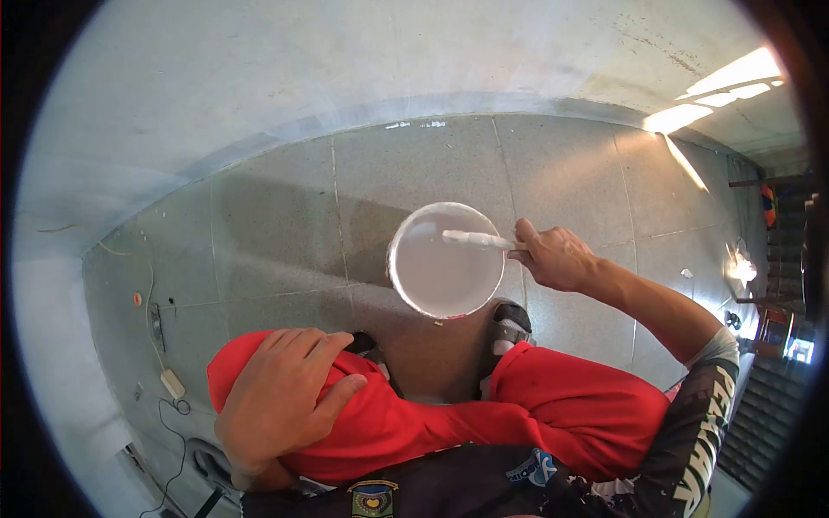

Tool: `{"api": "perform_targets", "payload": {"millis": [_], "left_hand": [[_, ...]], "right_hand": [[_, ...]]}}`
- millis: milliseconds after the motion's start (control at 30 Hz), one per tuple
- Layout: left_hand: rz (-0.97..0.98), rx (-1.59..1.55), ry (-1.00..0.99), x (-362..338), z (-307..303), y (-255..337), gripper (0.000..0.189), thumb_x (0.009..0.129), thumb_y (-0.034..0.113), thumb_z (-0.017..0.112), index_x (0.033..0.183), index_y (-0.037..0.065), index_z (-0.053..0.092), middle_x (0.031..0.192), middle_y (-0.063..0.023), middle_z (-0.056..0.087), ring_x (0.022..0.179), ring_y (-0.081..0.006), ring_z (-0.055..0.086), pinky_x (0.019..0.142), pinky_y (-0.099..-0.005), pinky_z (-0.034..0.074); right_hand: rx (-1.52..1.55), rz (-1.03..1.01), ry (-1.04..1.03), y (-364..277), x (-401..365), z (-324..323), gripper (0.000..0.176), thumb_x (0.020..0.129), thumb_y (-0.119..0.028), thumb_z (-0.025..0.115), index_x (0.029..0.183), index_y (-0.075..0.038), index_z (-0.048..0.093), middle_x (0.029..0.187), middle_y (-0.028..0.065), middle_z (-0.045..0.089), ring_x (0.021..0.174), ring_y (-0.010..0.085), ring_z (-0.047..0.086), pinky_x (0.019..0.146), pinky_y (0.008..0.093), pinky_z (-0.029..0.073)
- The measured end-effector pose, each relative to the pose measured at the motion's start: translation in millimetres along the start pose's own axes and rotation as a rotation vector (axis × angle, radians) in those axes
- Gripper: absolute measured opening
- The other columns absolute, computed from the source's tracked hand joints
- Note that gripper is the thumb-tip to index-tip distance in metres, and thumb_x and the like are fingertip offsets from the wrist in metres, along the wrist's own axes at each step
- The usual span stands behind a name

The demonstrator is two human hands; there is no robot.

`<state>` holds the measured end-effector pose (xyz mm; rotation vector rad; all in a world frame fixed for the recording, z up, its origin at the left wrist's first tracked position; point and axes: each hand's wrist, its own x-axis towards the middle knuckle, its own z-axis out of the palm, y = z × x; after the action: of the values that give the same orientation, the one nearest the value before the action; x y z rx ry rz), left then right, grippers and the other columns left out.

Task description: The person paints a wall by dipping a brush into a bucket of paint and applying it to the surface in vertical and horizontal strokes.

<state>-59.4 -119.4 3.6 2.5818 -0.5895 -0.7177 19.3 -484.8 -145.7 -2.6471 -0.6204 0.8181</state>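
Note:
A round bucket (446, 308) with a white, paint-smeared rim stands on the tiled floor in front of my feet, holding a pale, whitish liquid. My right hand (557, 257) is closed around the handle end of a whitish brush-like tool (475, 240). That tool reaches over the bucket's right rim, its far end above or at the liquid; whether it touches the surface I cannot tell. Resting on my left knee, over the red trousers (371, 436), is my left hand (289, 397), empty, with its thumb apart from the fingers.
Beyond the bucket a pale wall (389, 69) meets the grey tiled floor (276, 207). A white power strip (172, 384) with cords lies at the left. My sandalled foot (511, 328) is just below the bucket. Dark slatted objects (781, 259) stand at the far right.

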Motion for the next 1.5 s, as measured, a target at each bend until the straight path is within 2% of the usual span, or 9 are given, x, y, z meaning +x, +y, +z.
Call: {"api": "perform_targets", "payload": {"millis": [233,333,500,667,833,900,1067,1267,1500], "left_hand": [[-0.004,-0.001,-0.003,1,1,-2,0.040,0.086,0.025,0.068,0.117,0.002,0.060,0.108,-0.0192,0.064,0.105,-0.0382,0.059,0.095,-0.0450,0.045],[-0.001,-0.002,-0.001,1,0,-3,0.040,0.086,0.025,0.068,0.118,0.002,0.060,0.109,-0.0193,0.064,0.105,-0.0381,0.059,0.095,-0.0449,0.045],[-0.015,-0.005,-0.006,2,0,-2,0.039,0.086,0.026,0.068,0.117,0.003,0.061,0.108,-0.0190,0.064,0.104,-0.0381,0.059,0.094,-0.0447,0.046],[-0.007,0.011,0.004,6,4,-6,0.040,0.088,0.029,0.066,0.115,0.000,0.061,0.103,-0.0187,0.064,0.101,-0.0368,0.061,0.093,-0.0436,0.046],[-0.058,0.023,-0.042,25,5,-3,0.036,0.086,0.023,0.068,0.115,0.003,0.062,0.105,-0.0155,0.066,0.101,-0.0330,0.062,0.090,-0.0407,0.048],[-0.106,-0.023,-0.022,32,5,0,0.035,0.087,0.026,0.067,0.110,-0.001,0.063,0.100,-0.0179,0.068,0.096,-0.0360,0.064,0.086,-0.0420,0.050],[-0.198,-0.028,-0.084,42,4,14,0.034,0.088,0.026,0.066,0.110,0.000,0.062,0.103,-0.0180,0.068,0.096,-0.0344,0.065,0.084,-0.0410,0.051],[-0.216,-0.002,-0.081,54,16,0,0.033,0.090,0.024,0.065,0.115,0.003,0.062,0.101,-0.0153,0.070,0.094,-0.0296,0.068,0.077,-0.0370,0.054],[-0.312,0.012,-0.126,78,14,11,0.034,0.092,0.028,0.062,0.115,0.003,0.062,0.103,-0.0152,0.071,0.094,-0.0306,0.068,0.079,-0.0380,0.054]], "right_hand": [[0.179,-0.018,0.029,1,-4,-4,0.032,0.098,-0.030,0.057,0.104,-0.003,0.042,0.070,0.0228,0.062,0.068,0.0442,0.064,0.062,0.0510,0.048],[0.351,-0.041,0.076,4,-4,-2,0.033,0.099,-0.031,0.057,0.101,-0.002,0.043,0.074,0.0234,0.061,0.070,0.0385,0.064,0.065,0.0468,0.047],[0.647,0.077,0.015,10,-4,-5,0.034,0.100,-0.033,0.056,0.097,-0.001,0.045,0.068,0.0088,0.049,0.062,0.0168,0.046,0.058,0.0351,0.041],[0.996,0.094,0.000,3,-5,-20,0.031,0.101,-0.031,0.055,0.095,-0.002,0.047,0.066,0.0033,0.046,0.060,0.0108,0.042,0.054,0.0303,0.036],[1.132,-0.011,0.195,22,-19,-37,0.029,0.101,-0.030,0.053,0.091,-0.003,0.048,0.064,0.0005,0.045,0.057,0.0095,0.041,0.052,0.0276,0.036],[1.199,-0.038,0.409,32,-21,-47,0.031,0.101,-0.032,0.052,0.086,-0.005,0.048,0.064,-0.0009,0.044,0.055,0.0088,0.042,0.051,0.0265,0.036],[1.246,-0.047,0.696,99,-14,-41,0.028,0.102,-0.030,0.050,0.085,-0.008,0.047,0.063,-0.0033,0.042,0.052,0.0057,0.040,0.045,0.0243,0.033],[0.715,0.319,1.130,168,-3,-26,0.031,0.102,-0.032,0.050,0.097,-0.001,0.053,0.070,0.0060,0.051,0.065,0.0153,0.049,0.061,0.0346,0.042],[0.701,0.416,1.131,186,-4,-68,0.031,0.101,-0.029,0.050,0.107,0.001,0.053,0.082,0.0150,0.056,0.074,0.0224,0.053,0.069,0.0370,0.043]]}}
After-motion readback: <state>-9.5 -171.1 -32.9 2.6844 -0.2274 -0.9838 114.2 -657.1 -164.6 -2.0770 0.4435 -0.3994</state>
